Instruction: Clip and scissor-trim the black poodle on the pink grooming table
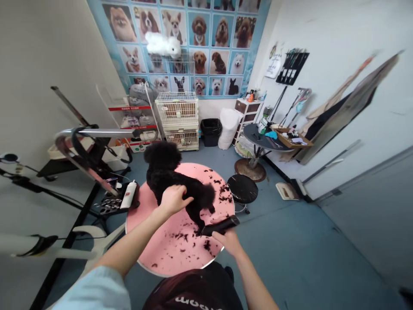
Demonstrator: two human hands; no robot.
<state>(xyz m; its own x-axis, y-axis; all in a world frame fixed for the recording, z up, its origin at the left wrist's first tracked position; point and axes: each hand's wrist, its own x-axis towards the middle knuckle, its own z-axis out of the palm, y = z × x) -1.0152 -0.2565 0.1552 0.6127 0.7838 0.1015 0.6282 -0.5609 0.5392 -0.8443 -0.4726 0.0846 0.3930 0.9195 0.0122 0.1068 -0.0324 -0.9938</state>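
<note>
A black, curly-coated dog (171, 177) stands on a round pink grooming table (155, 249), its head away from me and its rear to the right. My left hand (174, 199) rests on the dog's back, thumb apart and fingers bent over the fur, holding it. In my right hand (226, 239) is a black hair clipper (222, 225), gripped from below. Its front end is at the dog's lower hind leg, where the exact contact is hard to make out. Cut black hair (180, 237) lies scattered over the pink surface.
A metal grooming arm (100, 133) reaches over the table's left side, above a tray with a white bottle (129, 194). To the right are a black stool (242, 188) and a dark round table (250, 131) with supplies. Cages (179, 110) and a bin (211, 129) stand behind.
</note>
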